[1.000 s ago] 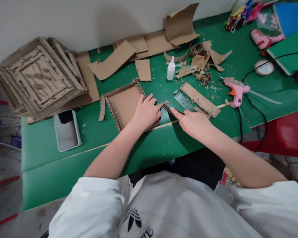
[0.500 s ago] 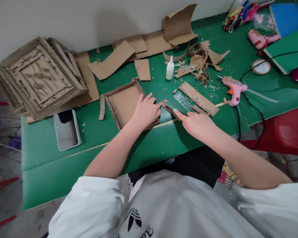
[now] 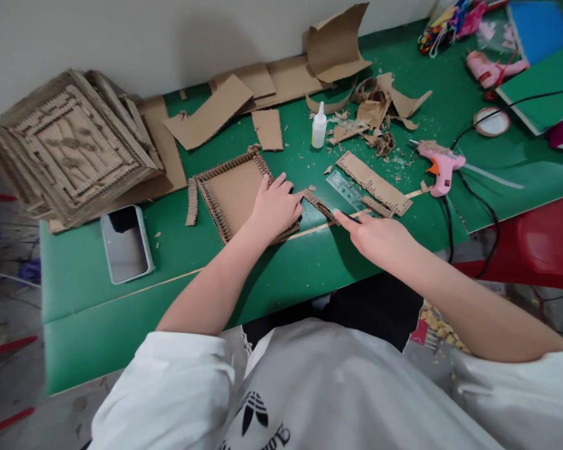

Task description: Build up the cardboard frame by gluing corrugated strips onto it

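A square cardboard frame point(image 3: 229, 187) edged with corrugated strips lies on the green table point(image 3: 122, 312). My left hand point(image 3: 276, 207) rests on its right side, fingers bent and pressing down, thumb touching a narrow corrugated strip point(image 3: 318, 205). My right hand point(image 3: 378, 237) grips a dark thin tool whose tip meets the strip's lower end; the forefinger lies along it. A clear plastic ruler point(image 3: 344, 187) sits just beyond the strip.
A phone point(image 3: 126, 244) lies at the left. A stack of decorated cardboard panels point(image 3: 70, 147) fills the far left. A glue bottle point(image 3: 318, 127), cardboard scraps point(image 3: 375, 109), a pink glue gun point(image 3: 442, 167) with its black cord and a long corrugated piece point(image 3: 373, 183) lie beyond.
My right hand has slid slightly right and toward me along the strip. The left hand stays pressed on the frame. The view has shifted a little.
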{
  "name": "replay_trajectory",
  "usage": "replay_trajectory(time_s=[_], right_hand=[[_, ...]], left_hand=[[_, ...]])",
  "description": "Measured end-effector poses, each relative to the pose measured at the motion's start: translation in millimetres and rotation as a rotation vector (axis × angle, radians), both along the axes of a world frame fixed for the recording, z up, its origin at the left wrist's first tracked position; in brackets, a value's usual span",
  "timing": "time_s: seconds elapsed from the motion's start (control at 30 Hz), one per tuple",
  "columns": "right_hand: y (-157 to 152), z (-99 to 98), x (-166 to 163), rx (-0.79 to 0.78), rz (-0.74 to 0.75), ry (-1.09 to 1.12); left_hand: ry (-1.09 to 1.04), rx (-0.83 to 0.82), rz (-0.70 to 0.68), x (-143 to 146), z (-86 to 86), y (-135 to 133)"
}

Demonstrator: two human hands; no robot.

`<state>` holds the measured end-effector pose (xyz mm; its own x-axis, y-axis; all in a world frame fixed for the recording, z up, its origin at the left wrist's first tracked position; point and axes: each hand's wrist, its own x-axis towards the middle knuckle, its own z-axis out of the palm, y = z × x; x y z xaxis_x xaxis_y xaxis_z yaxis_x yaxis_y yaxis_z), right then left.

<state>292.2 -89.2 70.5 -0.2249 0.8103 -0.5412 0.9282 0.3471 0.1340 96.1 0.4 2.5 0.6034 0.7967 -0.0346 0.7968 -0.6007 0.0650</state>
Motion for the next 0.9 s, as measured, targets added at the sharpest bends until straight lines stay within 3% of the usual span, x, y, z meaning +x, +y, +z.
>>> replay_trajectory(time_s=[0.9], right_hand=[[-31.0,5.0,28.7,0.005,0.053,-0.073]], left_hand=[[-0.038,-0.052,0.022,-0.3,-0.3,0.5]])
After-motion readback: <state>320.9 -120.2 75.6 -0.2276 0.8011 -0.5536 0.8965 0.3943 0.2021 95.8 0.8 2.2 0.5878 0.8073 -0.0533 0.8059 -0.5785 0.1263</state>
